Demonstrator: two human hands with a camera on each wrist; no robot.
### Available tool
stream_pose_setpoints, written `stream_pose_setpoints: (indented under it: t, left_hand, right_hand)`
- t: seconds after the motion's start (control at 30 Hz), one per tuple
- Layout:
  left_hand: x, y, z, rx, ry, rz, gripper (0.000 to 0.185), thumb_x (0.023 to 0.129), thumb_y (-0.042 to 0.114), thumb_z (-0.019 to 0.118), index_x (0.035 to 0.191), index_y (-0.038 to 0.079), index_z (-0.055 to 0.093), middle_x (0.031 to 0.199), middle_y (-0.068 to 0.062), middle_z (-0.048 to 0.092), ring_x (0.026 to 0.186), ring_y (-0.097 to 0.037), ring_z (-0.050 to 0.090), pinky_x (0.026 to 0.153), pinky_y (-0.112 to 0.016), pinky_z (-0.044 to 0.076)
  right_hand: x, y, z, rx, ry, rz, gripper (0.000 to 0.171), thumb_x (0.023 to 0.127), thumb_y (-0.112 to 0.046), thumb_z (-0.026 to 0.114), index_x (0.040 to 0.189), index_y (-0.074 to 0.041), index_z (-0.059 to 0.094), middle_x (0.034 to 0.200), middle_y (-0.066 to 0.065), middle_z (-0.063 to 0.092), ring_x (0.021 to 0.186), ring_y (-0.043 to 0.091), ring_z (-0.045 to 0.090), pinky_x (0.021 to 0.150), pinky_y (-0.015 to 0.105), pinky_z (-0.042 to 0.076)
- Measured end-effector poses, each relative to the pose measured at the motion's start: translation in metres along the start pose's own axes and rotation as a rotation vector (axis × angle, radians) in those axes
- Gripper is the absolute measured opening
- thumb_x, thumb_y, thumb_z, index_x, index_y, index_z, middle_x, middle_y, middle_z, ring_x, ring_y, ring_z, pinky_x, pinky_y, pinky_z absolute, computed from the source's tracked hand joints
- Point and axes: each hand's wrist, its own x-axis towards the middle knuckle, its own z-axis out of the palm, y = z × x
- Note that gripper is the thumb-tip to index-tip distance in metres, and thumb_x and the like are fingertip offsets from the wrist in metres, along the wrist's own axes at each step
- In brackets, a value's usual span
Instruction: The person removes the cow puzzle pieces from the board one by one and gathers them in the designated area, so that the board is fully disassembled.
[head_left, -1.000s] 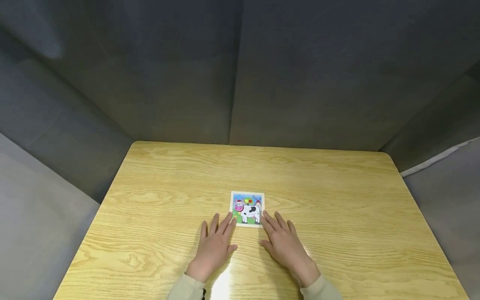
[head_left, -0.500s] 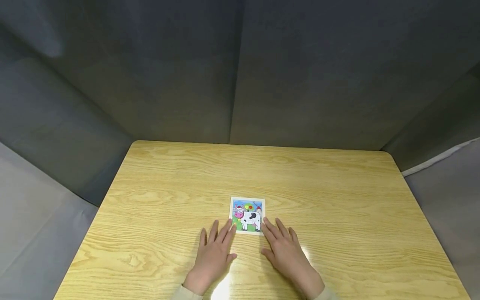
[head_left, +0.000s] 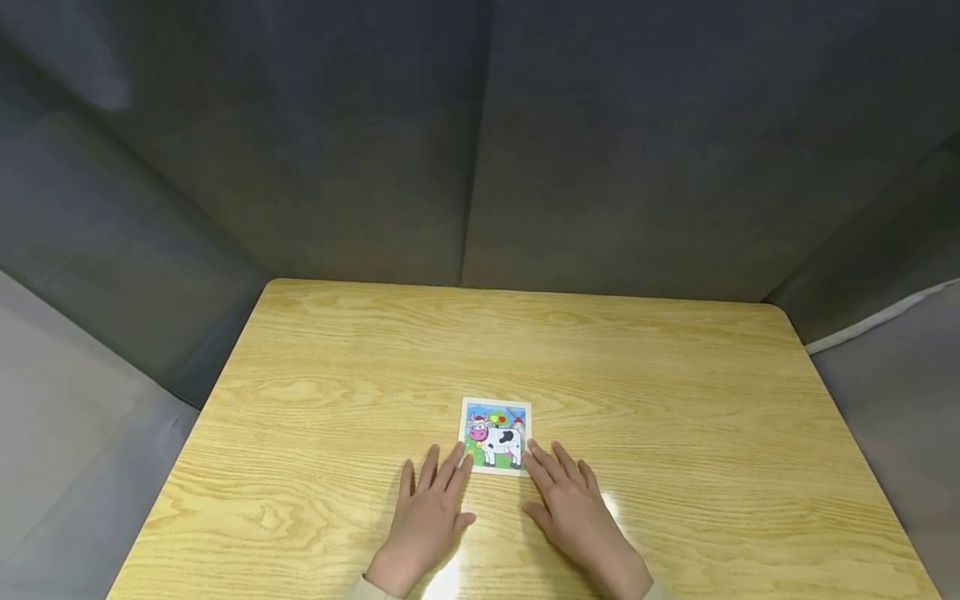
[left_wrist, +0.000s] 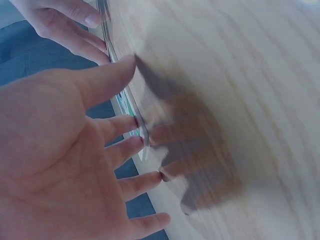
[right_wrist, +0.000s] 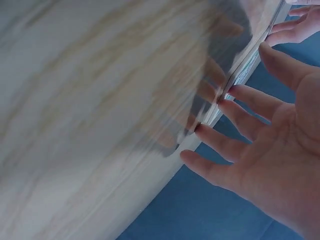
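A square cow picture puzzle (head_left: 497,437) in a white frame lies flat on the wooden table. At its lower left corner, my left hand (head_left: 426,518) touches the frame with its fingers spread and mostly straight. My right hand (head_left: 577,512) mirrors it at the lower right side, fingertips on the frame's edge. Both thumbs stick out toward each other, apart from the puzzle. In the left wrist view the left palm (left_wrist: 55,155) shows, with fingertips at the frame's thin edge. The right wrist view has the right hand (right_wrist: 280,125) likewise at that edge.
The light wooden table (head_left: 315,358) extends around the puzzle, with rounded far corners. Dark grey cloth (head_left: 360,150) hangs behind it, and paler grey cloth (head_left: 67,450) stands along the left side.
The puzzle and both hands have shifted a little toward the person, down in the head view. The fingers keep their places at the frame, and the sleeves show less.
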Motion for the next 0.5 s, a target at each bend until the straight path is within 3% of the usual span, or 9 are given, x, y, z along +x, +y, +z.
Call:
stream_pose_setpoints:
  t: [0.23,0.5]
  left_hand:
    - [0.004,0.000,-0.002,-0.048,0.024,0.022,0.071,0.084,0.045,0.056,0.139,0.006,0.035,0.149,-0.009,0.021,0.134,-0.037,0.020,0.100,-0.065,0.018]
    - [0.019,0.007,0.004,-0.044,0.024,0.077,0.071,0.085,0.048,0.053,0.141,0.012,0.032,0.153,-0.004,0.013,0.136,-0.037,0.015,0.099,-0.066,0.019]
  right_hand:
    - [0.009,0.008,-0.006,0.087,0.044,-0.005,0.052,0.081,-0.030,0.069,0.126,-0.008,0.055,0.136,0.008,0.047,0.122,0.037,0.040,0.095,0.064,0.029]
    - [0.046,0.011,-0.008,0.275,0.120,-0.030,0.040,0.080,-0.007,0.070,0.118,-0.003,0.059,0.116,0.007,0.060,0.104,0.021,0.053,0.088,0.039,0.046]
